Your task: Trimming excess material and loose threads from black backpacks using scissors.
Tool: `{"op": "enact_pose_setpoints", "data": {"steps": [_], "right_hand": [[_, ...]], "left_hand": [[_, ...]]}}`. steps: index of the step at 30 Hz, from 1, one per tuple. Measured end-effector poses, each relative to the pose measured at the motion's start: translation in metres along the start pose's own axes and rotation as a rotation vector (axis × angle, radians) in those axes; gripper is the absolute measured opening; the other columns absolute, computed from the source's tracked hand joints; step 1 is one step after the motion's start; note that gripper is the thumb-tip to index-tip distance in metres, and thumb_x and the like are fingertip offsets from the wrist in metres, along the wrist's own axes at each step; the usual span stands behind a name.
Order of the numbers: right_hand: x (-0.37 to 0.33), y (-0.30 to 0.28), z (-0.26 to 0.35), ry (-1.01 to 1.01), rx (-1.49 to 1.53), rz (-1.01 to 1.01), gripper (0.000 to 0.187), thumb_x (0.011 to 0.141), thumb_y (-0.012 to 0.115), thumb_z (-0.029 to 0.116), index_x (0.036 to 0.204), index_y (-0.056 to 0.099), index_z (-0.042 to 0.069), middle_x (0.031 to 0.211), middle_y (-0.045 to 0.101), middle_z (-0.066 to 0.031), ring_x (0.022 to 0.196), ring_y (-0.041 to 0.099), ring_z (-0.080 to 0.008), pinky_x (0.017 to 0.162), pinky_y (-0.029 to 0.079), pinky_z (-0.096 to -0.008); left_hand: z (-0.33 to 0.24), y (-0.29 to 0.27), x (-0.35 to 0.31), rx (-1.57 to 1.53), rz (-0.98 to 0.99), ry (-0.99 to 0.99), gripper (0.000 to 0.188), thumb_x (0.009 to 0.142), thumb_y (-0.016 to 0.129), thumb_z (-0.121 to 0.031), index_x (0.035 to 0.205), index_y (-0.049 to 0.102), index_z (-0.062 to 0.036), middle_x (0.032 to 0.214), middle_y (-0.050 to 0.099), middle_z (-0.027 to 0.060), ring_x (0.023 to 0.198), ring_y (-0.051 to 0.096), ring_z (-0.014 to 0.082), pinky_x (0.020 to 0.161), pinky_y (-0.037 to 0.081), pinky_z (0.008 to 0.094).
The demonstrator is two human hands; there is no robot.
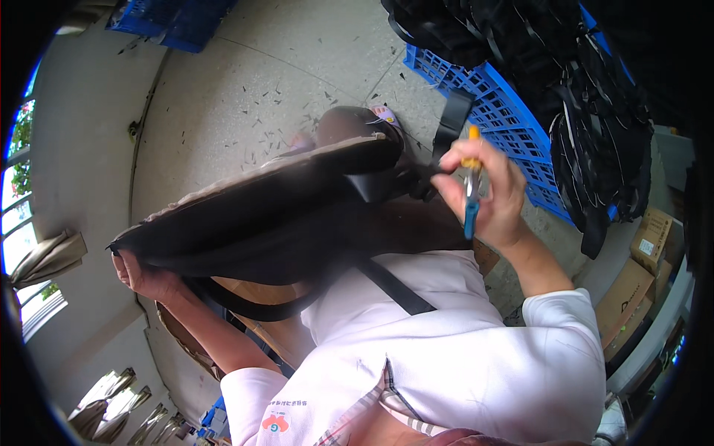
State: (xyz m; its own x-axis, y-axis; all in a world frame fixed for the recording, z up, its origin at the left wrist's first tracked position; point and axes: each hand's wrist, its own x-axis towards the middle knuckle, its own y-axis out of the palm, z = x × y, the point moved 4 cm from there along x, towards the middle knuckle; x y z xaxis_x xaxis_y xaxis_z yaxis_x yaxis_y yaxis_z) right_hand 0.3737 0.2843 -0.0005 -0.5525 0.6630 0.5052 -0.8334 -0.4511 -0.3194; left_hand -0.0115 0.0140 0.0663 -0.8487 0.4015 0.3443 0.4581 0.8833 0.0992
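Observation:
A black fabric bag piece with a pale raw edge lies across my lap. At its far left corner my left hand is closed on the edge. My right hand is raised on the right and holds small snips with yellow and blue handles. Its thumb and fingertips are at a black strap, which runs from the piece; blur hides whether they pinch it. Another black strap hangs over my white shirt.
On the right stands a blue plastic crate, with a heap of black bags over it. Cardboard boxes are stacked at lower right. Dark scraps litter the pale floor. Another blue crate sits at upper left, near the wall.

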Motion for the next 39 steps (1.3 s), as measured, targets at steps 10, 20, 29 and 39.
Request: {"op": "enact_pose_setpoints", "data": {"steps": [10,20,29,39], "right_hand": [[-0.016,-0.014,-0.027,0.447,0.049,0.377,0.054,0.064,0.078,0.026,0.108,0.053,0.008,0.071,0.054,0.0015,0.065,0.053,-0.0081,0.062,0.047,-0.0218],[0.025,0.0,-0.034,0.071,-0.007,0.651,0.067,0.053,0.075,0.052,0.1,0.056,0.008,0.079,0.053,-0.003,0.069,0.053,-0.0169,0.063,0.048,-0.0296],[0.037,0.01,-0.036,0.012,0.026,0.703,0.055,0.058,0.077,0.043,0.095,0.058,0.007,0.071,0.055,-0.0028,0.058,0.051,-0.0145,0.053,0.045,-0.026],[0.049,-0.002,-0.023,-0.077,-0.029,0.806,0.052,0.057,0.077,0.042,0.091,0.057,0.008,0.064,0.05,-0.0017,0.057,0.05,-0.0162,0.051,0.04,-0.0277]], "left_hand": [[-0.011,0.019,-0.005,-0.027,0.236,0.22,0.017,0.085,0.047,-0.02,0.086,0.053,-0.0042,0.08,0.049,0.0063,0.086,0.045,0.0195,0.1,0.026,0.0432],[-0.012,0.03,-0.007,0.008,0.279,0.303,0.017,0.082,0.049,-0.023,0.084,0.05,-0.0066,0.075,0.045,0.0021,0.081,0.04,0.0183,0.096,0.025,0.0434],[-0.005,0.011,0.003,0.016,0.373,0.27,0.021,0.081,0.048,-0.025,0.085,0.05,-0.0048,0.077,0.046,0.0047,0.082,0.042,0.021,0.097,0.027,0.0443],[-0.003,0.026,0.006,0.177,0.221,0.263,0.022,0.078,0.041,-0.025,0.071,0.045,-0.0038,0.07,0.046,0.0065,0.072,0.041,0.0176,0.089,0.033,0.0429]]}}
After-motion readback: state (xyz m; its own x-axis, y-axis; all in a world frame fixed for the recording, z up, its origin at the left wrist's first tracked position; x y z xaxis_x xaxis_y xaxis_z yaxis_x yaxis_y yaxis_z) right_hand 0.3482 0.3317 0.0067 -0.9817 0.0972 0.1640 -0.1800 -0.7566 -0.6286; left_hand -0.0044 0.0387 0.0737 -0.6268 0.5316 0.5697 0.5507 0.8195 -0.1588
